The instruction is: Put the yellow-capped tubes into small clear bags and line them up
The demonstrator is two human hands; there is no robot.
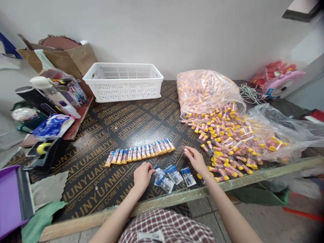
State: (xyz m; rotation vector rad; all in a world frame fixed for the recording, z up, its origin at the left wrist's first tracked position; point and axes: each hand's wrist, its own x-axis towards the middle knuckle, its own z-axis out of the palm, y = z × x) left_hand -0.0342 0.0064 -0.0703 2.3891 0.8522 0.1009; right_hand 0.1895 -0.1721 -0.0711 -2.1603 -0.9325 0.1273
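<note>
My left hand point(143, 176) rests near the table's front, fingers curled and thumb against them; anything inside is hidden. Beside its thumb lie small blue-and-clear printed packets point(174, 173), fanned in overlapping piles. My right hand point(196, 161) is above the table to their right, thumb and fingertips drawn together with a hint of yellow between them, too small to name. Ahead of both hands stands a slanting row of small tubes in blue-and-orange printed wrappers point(139, 152). Right of my right hand spreads a heap of clear pink-filled tubes with yellow caps point(227, 141).
A large clear bag point(206, 89) of the tubes slumps behind the heap. A white plastic basket point(124, 90) stands against the wall. At left are a black tape dispenser point(44, 157), bottles, a cardboard box point(81, 60) and a purple tray point(12, 199). A pink fan point(280, 84) stands back right.
</note>
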